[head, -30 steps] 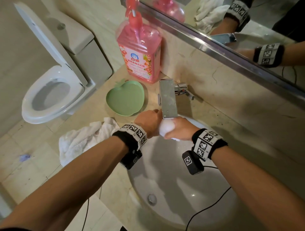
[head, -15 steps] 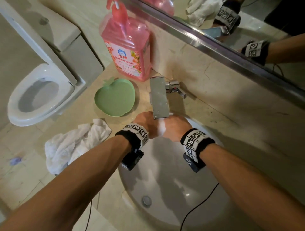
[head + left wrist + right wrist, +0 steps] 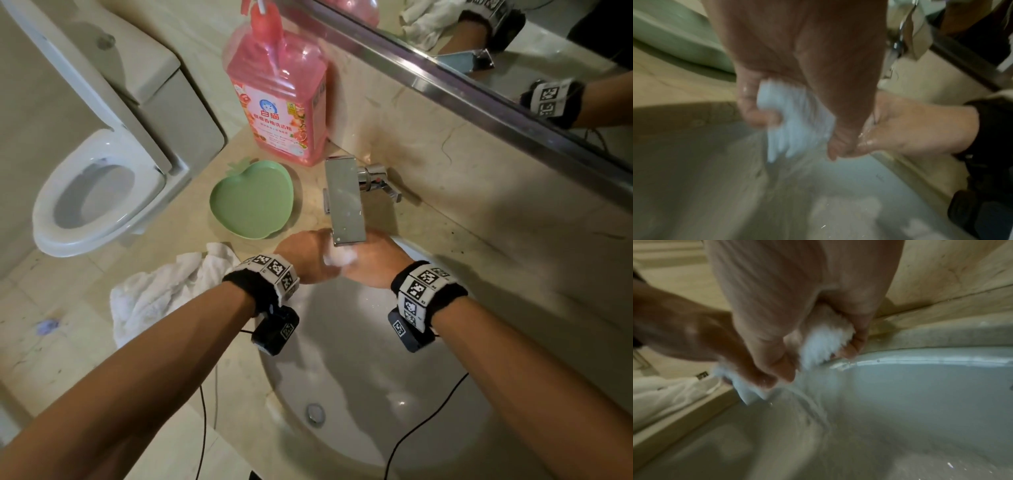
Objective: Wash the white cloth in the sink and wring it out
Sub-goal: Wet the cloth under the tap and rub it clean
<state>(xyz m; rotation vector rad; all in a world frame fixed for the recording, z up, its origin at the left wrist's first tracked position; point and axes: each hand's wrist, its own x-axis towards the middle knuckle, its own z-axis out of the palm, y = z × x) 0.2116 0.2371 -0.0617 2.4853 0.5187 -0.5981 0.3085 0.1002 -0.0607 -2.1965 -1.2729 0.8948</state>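
Bathroom sink (image 3: 394,394) rim is close: both left hand (image 3: 305,255) and right hand (image 3: 373,260) fists clamp the white cloth (image 3: 339,257) under the faucet (image 3: 344,202), so hard twisting may fling water onto the counter (image 3: 191,342).

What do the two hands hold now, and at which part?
Both the left hand and right hand grip one bunched white cloth, one at each end.

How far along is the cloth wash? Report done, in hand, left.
Done: the white cloth is wet. In hand: left hand and right hand grip it bunched under the faucet, water streaming into the sink. Left: finishing the wringing.
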